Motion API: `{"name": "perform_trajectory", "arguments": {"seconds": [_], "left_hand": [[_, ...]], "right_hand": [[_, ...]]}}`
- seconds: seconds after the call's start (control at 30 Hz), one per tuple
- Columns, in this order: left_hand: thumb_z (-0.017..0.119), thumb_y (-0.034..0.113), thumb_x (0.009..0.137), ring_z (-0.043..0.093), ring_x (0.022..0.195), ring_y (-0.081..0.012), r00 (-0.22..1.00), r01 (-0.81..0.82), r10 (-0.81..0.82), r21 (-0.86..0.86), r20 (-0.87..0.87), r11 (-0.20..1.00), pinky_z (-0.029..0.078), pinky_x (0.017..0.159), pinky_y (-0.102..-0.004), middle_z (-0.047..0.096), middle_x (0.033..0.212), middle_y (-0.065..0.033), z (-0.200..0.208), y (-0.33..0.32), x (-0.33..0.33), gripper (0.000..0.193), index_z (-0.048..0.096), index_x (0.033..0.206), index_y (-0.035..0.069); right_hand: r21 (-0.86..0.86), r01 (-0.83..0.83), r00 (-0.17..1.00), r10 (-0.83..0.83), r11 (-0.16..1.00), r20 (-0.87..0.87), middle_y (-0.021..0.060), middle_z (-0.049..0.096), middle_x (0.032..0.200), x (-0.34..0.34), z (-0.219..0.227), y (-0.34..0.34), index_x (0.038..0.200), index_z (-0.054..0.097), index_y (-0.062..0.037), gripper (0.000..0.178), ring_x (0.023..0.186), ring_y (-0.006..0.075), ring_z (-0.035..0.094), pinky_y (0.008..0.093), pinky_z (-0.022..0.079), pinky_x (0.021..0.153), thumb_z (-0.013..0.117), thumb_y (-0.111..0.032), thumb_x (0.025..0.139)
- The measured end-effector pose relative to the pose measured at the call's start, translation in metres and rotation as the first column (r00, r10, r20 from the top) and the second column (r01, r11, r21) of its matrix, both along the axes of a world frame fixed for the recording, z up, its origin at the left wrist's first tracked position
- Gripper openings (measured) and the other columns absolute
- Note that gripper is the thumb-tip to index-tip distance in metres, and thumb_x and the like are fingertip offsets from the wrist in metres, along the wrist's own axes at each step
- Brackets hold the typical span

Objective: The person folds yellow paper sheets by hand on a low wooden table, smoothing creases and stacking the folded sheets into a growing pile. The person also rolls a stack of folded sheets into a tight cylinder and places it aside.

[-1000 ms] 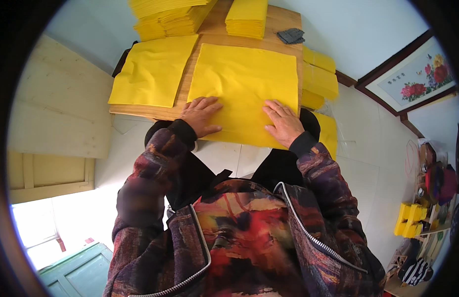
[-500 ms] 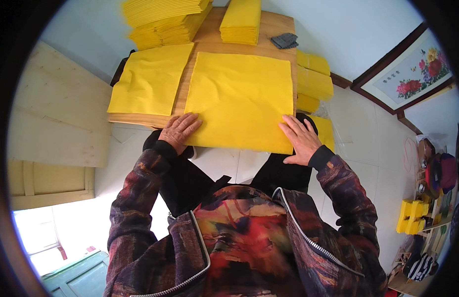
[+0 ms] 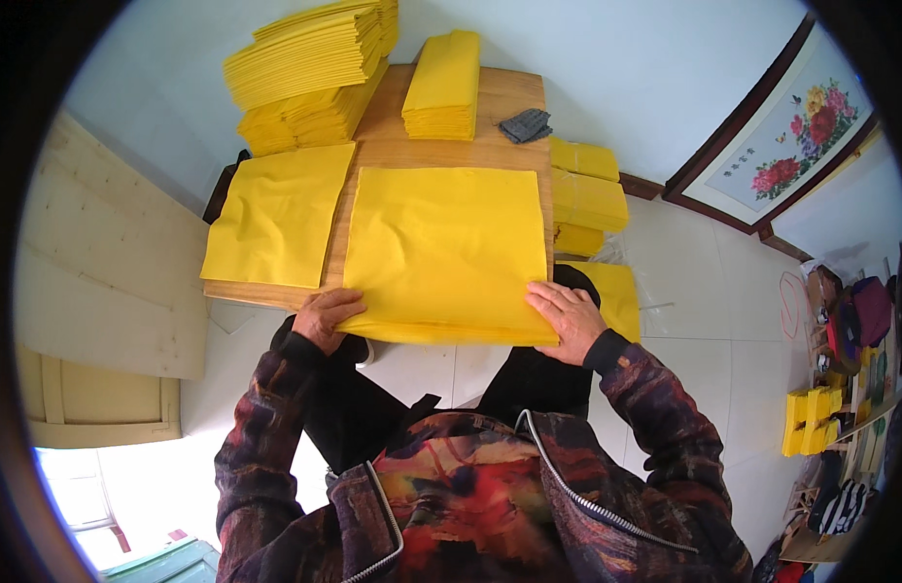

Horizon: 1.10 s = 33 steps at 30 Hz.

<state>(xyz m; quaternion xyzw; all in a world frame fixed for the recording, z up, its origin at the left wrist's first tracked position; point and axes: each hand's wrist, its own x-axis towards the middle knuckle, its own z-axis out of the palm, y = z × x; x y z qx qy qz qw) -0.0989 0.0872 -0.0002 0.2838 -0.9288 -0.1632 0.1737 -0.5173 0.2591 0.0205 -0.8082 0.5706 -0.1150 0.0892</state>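
A large yellow fabric sheet [image 3: 446, 228], slightly wrinkled, lies in front of me on the wooden table [image 3: 427, 154], its near edge reaching past the table's front. At its near left corner, my left hand [image 3: 327, 317] is closed on the edge, fingers on top. My right hand [image 3: 571, 319] grips the near right corner in the same way; the thumb is hidden. Between the two hands the near edge bends up in a narrow fold. To the left lies another yellow sheet [image 3: 276, 214], flat and untouched.
Stacks of folded yellow pieces [image 3: 305, 63] and a narrower yellow stack [image 3: 441, 92] stand at the table's back. A dark grey cloth [image 3: 526, 125] lies near the back right corner. Yellow bundles [image 3: 592, 201] are beyond the right edge. A framed flower picture [image 3: 806, 136] leans at the right.
The view has tilted, so the table appears lower. My fingers, spread before on the sheet's corners, have drawn together around its near edge, which now bends up.
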Motion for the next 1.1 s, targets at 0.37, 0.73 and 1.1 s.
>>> {"name": "perform_trajectory", "arguments": {"seconds": [0.37,0.73,1.1], "left_hand": [[0.068,0.001,0.077,0.068,0.093,-0.0281,0.991,-0.08,0.122,0.498,-0.052,0.863,0.052,0.082,-0.0323,0.071,0.097,-0.0152,0.022,-0.023,0.0,0.025,0.069,0.102,0.002],[0.067,0.02,0.088,0.063,0.088,-0.0168,0.98,-0.054,0.181,0.768,-0.082,0.638,0.05,0.08,-0.029,0.067,0.099,-0.0073,0.02,-0.069,-0.004,0.042,0.055,0.122,-0.003],[0.055,-0.011,0.083,0.061,0.104,-0.0131,0.787,0.016,0.505,0.831,-0.353,0.555,0.047,0.087,-0.0256,0.064,0.108,-0.0045,-0.015,-0.034,-0.007,0.038,0.049,0.119,0.001]], "right_hand": [[0.012,0.085,0.949,-0.085,0.996,0.303,0.0069,0.064,0.121,-0.001,-0.006,-0.008,0.114,0.064,-0.0063,0.038,0.112,0.0282,0.056,0.0393,0.043,0.094,0.069,-0.009,0.076],[0.292,0.272,0.649,-0.399,0.917,0.648,0.0121,0.065,0.077,-0.011,-0.02,-0.043,0.098,0.065,0.0,0.019,0.071,0.0189,0.062,0.0309,0.048,0.068,0.062,-0.016,0.088],[0.32,0.289,0.54,-0.429,0.902,0.724,0.0056,0.057,0.07,-0.006,-0.023,-0.048,0.092,0.06,0.0018,0.019,0.064,0.0116,0.05,0.0297,0.042,0.062,0.058,-0.017,0.091]]}}
